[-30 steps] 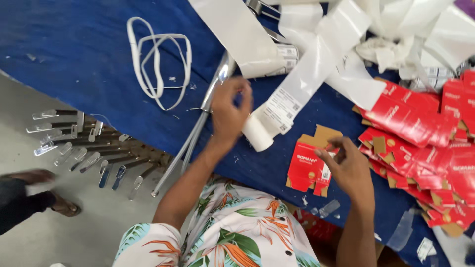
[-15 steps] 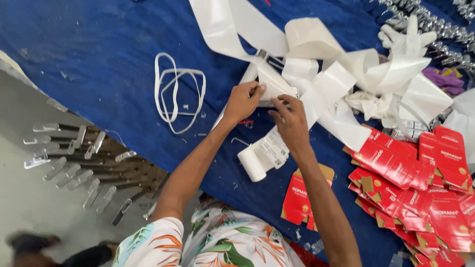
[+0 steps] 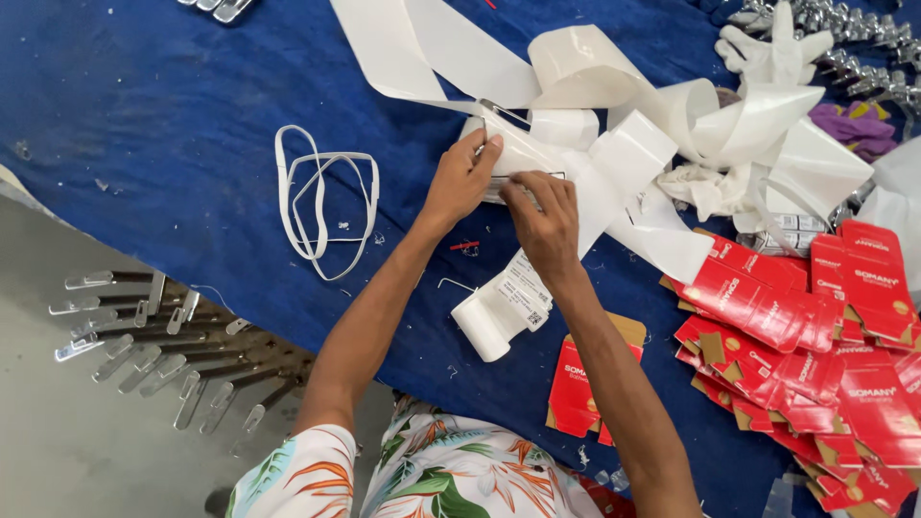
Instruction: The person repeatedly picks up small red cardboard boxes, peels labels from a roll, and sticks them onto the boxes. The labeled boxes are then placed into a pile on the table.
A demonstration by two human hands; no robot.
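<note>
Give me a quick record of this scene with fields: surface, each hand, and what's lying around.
surface: blue cloth table cover
left hand: fingers on the white label strip, pinching at its edge
right hand: touching the same strip beside the left hand
near left: loop of white cord
near right: pile of flat red cartons; one red carton apart, under the right forearm
below table edge: row of metal pieces
far right: white glove

Two bare hands, left hand and right hand, meet beside one loose white cord loop and one purple cloth.
</note>
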